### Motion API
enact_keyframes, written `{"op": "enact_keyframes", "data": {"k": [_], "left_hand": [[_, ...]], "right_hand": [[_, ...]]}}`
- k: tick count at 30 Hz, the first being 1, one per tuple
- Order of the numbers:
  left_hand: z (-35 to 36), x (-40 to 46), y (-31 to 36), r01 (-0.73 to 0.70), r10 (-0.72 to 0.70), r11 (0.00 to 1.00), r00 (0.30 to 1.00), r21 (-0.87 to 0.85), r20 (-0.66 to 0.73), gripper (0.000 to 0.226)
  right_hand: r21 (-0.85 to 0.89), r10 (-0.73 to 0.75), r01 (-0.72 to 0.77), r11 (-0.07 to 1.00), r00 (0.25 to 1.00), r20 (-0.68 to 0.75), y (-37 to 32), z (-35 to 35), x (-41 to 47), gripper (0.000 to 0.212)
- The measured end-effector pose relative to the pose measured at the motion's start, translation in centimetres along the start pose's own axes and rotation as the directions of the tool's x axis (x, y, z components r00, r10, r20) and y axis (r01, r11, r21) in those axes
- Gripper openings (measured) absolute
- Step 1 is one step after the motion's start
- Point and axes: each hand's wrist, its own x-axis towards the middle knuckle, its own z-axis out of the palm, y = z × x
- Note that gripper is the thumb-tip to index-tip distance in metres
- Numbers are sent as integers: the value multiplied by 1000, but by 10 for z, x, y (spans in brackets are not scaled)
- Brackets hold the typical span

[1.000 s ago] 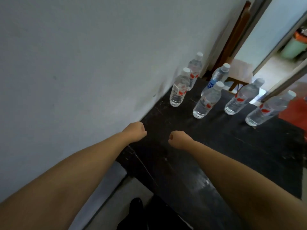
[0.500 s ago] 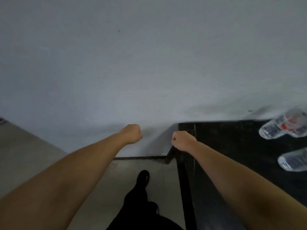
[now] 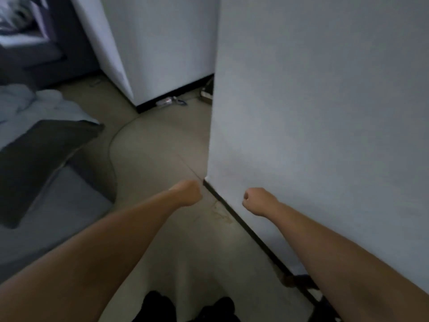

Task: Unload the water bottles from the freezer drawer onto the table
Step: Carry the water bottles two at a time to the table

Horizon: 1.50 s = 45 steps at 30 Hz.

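Observation:
No water bottle, table or freezer drawer shows in the head view at this moment. My left hand (image 3: 188,193) is a closed fist with nothing in it, held out over the beige floor. My right hand (image 3: 257,201) is also a closed, empty fist, held in front of the white wall at the same height. Both forearms stretch forward from the bottom corners of the view.
A white wall (image 3: 325,112) with a dark baseboard (image 3: 243,226) ends at a corner just ahead. Beyond it stands a white cabinet-like unit (image 3: 151,47). A grey mattress (image 3: 41,173) with crumpled bedding (image 3: 39,105) lies on the left. Beige floor (image 3: 162,145) runs between them.
My view has swung left, away from the black table and its bottles, which are out of sight. Both fists stay closed and empty, in the same pose.

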Motion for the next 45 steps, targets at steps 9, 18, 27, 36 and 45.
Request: {"op": "enact_keyframes", "data": {"k": [9, 18, 27, 36, 45], "left_hand": [[-48, -75, -206, 328, -335, 937, 941, -124, -48, 35], [-50, -165, -354, 503, -559, 799, 823, -330, -102, 33], [-12, -271, -437, 644, -828, 492, 554, -586, -87, 30], [-9, -335, -495, 654, -962, 177, 271, -735, 10, 29], [15, -389, -523, 487, -995, -60, 45, -871, 94, 29]], "right_hand": [[-185, -310, 324, 928, 945, 100, -232, 39, 36, 23], [-349, -507, 554, 756, 832, 223, -411, 88, 30, 34], [-456, -650, 808, 373, 578, 493, -556, 153, 9, 38], [-360, -716, 932, -36, 227, 660, -691, 188, -20, 28], [-297, -621, 877, -378, -2, 784, -792, 251, -85, 29]]}}
